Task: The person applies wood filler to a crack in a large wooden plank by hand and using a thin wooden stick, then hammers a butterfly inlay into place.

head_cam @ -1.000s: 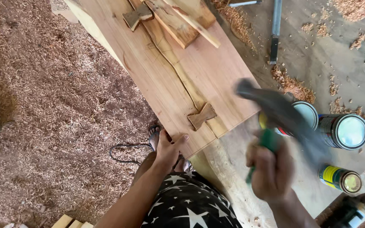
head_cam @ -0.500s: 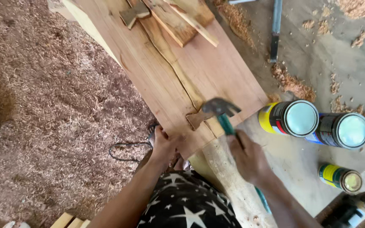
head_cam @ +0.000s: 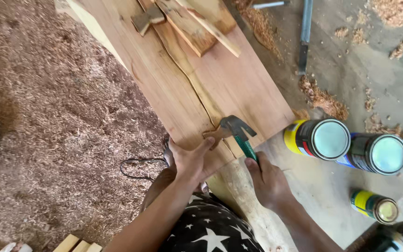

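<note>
Sawdust-strewn floor (head_cam: 47, 116) beneath reddish wooden slab (head_cam: 239, 79), long crack running along it. Two large cans (head_cam: 330, 139) lying beside slab's near corner, small can (head_cam: 376, 207) nearer. Left hand (head_cam: 190, 161) flat on slab's near edge, fingers together, thumb stretched out to bowtie-shaped wooden key (head_cam: 216, 134) set across crack. Right hand (head_cam: 269, 182) curled tight round green-handled claw hammer (head_cam: 239, 133), head resting on key. Second key (head_cam: 148, 18) at slab's far end.
</note>
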